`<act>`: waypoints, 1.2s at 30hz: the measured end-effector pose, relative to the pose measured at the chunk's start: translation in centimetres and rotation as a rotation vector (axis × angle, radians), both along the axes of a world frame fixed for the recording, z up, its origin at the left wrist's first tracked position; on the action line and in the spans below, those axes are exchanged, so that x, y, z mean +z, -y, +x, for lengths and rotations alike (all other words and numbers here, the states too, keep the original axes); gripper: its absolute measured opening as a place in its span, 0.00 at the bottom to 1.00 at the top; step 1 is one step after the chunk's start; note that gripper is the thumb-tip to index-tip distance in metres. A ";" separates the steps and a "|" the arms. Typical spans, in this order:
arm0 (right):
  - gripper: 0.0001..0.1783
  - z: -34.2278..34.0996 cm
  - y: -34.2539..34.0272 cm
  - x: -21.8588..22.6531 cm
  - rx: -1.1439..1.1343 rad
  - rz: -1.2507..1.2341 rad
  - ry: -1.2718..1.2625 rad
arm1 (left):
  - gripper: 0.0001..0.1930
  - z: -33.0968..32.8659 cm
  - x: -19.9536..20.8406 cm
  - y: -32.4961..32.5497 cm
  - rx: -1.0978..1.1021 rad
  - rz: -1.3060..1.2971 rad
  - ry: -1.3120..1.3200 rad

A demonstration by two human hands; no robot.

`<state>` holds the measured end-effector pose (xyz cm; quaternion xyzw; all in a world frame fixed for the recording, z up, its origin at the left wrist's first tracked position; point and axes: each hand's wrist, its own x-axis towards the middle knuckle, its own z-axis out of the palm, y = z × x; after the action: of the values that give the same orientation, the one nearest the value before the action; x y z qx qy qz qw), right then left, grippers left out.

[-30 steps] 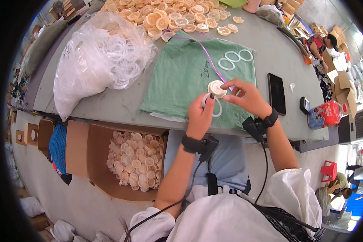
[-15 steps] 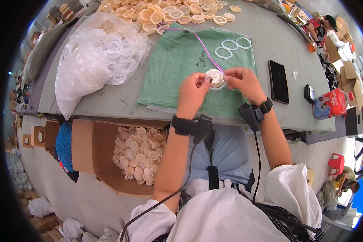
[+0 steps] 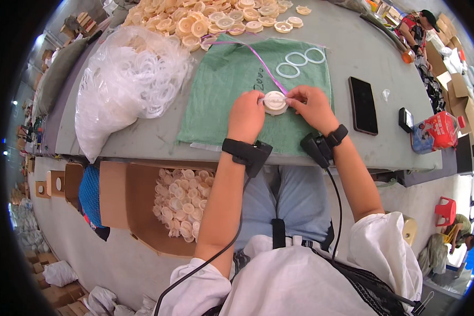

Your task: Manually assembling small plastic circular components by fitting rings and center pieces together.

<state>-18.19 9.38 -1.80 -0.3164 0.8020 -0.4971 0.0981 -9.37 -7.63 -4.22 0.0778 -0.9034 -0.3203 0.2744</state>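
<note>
A cream-white round plastic cap (image 3: 275, 108) sits between my hands above the green woven sack (image 3: 221, 105). My left hand (image 3: 247, 115) is closed in a pinch at the cap's left edge. On the opposite edge my right hand (image 3: 312, 108) pinches with thumb and forefinger. A pale translucent band, apparently a sealing ring, runs across the cap from one set of fingertips to the other. Three loose sealing rings (image 3: 288, 70) lie on the sack, beyond my right hand. A purple ribbon (image 3: 263, 64) trails over the sack toward the cap.
A heap of caps (image 3: 195, 23) covers the table's far side. At left stands a clear bag of rings (image 3: 131, 79). A phone (image 3: 363, 105), a small black device (image 3: 405, 120) and a red-blue package (image 3: 434, 132) lie right. Below the table, a cardboard box (image 3: 142, 210) holds more caps.
The cap has come slightly left and now faces up between both pinches. The ring, earlier showing below the cap, now appears drawn across it. My view has shifted slightly.
</note>
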 end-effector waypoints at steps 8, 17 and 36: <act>0.06 0.1 0.5 -0.3 -0.064 -0.025 -0.036 | 0.07 -1.7 1.2 1.4 -0.082 0.220 0.278; 0.08 -0.1 1.3 -0.4 -0.127 -0.068 0.145 | 0.09 -3.1 3.1 2.4 -0.140 0.256 0.471; 0.07 -1.0 2.4 -1.9 -0.169 -0.073 0.103 | 0.19 -4.1 2.6 2.5 -0.025 0.091 0.530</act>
<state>-19.17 6.99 -3.69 -0.2251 0.8011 -0.5480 0.0856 -13.47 -10.16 -1.66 0.1601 -0.9293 -0.3323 0.0204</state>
